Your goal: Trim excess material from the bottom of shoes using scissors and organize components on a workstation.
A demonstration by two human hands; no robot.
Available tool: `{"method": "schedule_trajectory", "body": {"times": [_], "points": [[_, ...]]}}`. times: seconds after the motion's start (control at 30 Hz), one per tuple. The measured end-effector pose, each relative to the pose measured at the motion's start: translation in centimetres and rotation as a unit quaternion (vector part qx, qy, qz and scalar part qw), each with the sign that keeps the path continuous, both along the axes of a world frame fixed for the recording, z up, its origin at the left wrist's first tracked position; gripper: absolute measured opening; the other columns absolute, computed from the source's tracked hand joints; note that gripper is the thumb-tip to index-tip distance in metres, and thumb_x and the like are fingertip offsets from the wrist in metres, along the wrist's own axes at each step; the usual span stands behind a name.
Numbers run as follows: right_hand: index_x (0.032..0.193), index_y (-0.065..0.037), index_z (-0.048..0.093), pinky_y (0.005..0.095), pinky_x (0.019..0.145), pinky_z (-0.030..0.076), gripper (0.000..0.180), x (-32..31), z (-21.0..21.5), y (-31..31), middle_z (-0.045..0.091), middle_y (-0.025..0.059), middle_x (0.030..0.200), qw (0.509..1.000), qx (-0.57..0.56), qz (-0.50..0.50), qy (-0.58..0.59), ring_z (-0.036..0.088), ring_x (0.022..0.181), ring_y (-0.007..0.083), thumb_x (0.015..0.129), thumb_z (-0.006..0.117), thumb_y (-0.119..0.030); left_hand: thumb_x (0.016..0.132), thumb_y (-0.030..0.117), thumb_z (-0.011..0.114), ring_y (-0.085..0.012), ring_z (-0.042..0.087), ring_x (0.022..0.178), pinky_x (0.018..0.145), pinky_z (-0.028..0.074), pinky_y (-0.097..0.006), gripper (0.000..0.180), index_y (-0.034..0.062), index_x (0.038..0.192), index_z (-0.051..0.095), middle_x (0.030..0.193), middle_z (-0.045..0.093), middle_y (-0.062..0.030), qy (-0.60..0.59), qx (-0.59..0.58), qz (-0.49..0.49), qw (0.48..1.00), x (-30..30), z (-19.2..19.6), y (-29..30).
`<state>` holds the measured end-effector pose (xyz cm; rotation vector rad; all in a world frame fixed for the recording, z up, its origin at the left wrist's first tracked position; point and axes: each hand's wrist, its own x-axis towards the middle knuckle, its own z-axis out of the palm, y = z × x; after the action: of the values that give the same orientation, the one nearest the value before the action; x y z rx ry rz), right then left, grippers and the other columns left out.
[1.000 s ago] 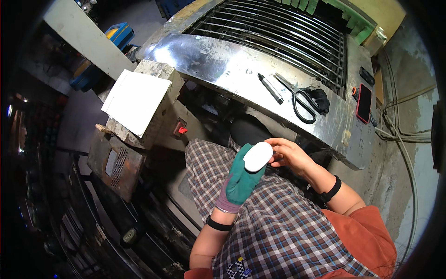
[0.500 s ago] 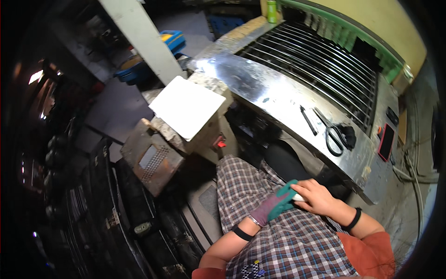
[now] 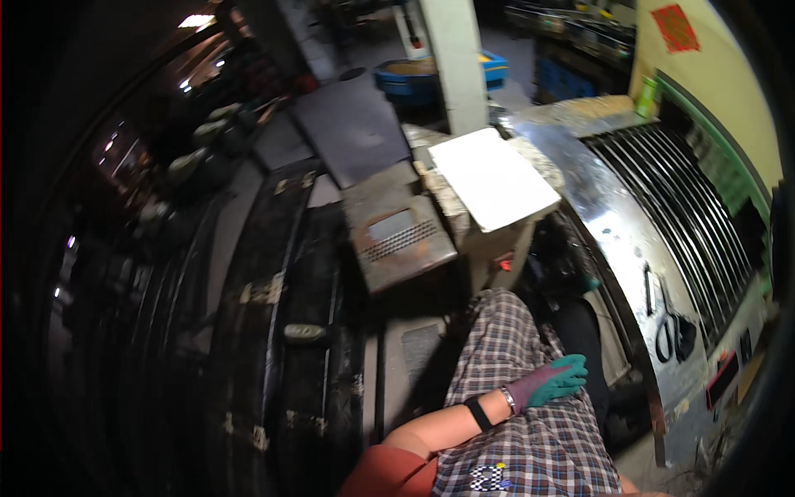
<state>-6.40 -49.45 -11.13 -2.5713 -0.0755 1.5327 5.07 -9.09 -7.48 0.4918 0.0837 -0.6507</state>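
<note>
My left hand point(image 3: 555, 383) wears a purple and green work glove. It lies over the checked apron point(image 3: 513, 431) on my lap, fingers stretched to the right, and nothing shows in it. My right hand is out of the picture; only a sliver of skin appears at the lower edge. To the right, on the metal-topped bench, lie black-handled scissors point(image 3: 665, 335), a dark slim tool point(image 3: 651, 290) and a phone with a red rim point(image 3: 722, 379). A white board point(image 3: 495, 180) rests on a block ahead of me.
Left of the block stands a worn metal box point(image 3: 397, 240) with a perforated patch. Long black cases or frames point(image 3: 248, 331) fill the left side. A rack of metal bars point(image 3: 671, 207) is set in the bench point(image 3: 609, 199). Behind rises a pale post point(image 3: 454, 74) beside blue tubs point(image 3: 406, 81).
My view has swung left, so the scene shifts right. My right hand, which touched the gloved left hand with something white at its fingers, has gone out of the picture.
</note>
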Motion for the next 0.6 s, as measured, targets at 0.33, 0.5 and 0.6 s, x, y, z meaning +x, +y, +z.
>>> {"method": "schedule_trajectory", "body": {"times": [0.33, 0.5, 0.6], "points": [[0.107, -0.008, 0.057, 0.0456, 0.080, 0.052, 0.038, 3.0, 2.6, 4.8, 0.063, 0.0175, 0.103, 0.996, 0.027, -0.027, -0.079, 0.062, 0.090, 0.0371, 0.073, 0.064, -0.021, 0.092, 0.040, 0.058, -0.0225, 0.050, 0.120, 0.104, 0.042, -0.036, 0.059, 0.0152, 0.141, 0.036, 0.136, 0.045, -0.0109, -0.007, 0.005, 0.012, 1.000, 0.1, -1.4, -0.3], [0.107, -0.008, 0.057, 0.0455, 0.079, 0.052, 0.037, 2.9, 3.1, 5.1, 0.063, 0.0171, 0.102, 0.994, 0.038, -0.030, -0.099, 0.063, 0.089, 0.0367, 0.073, 0.064, -0.021, 0.092, 0.039, 0.059, -0.0224, 0.050, 0.120, 0.104, 0.042, -0.036, 0.057, 0.0151, 0.140, 0.039, 0.135, 0.046, -0.0111, 0.001, 0.008, 0.031, 0.999, -0.8, -1.2, 0.3], [0.106, -0.009, 0.057, 0.0454, 0.079, 0.052, 0.036, 2.3, 3.2, 4.8, 0.063, 0.0169, 0.102, 0.993, 0.044, -0.031, -0.101, 0.063, 0.089, 0.0365, 0.073, 0.064, -0.021, 0.094, 0.036, 0.057, -0.0178, 0.053, 0.115, 0.098, 0.045, -0.034, 0.052, 0.0141, 0.138, 0.041, 0.127, 0.052, -0.0059, 0.018, 0.019, 0.043, 0.999, -0.9, -0.6, 0.7]]}}
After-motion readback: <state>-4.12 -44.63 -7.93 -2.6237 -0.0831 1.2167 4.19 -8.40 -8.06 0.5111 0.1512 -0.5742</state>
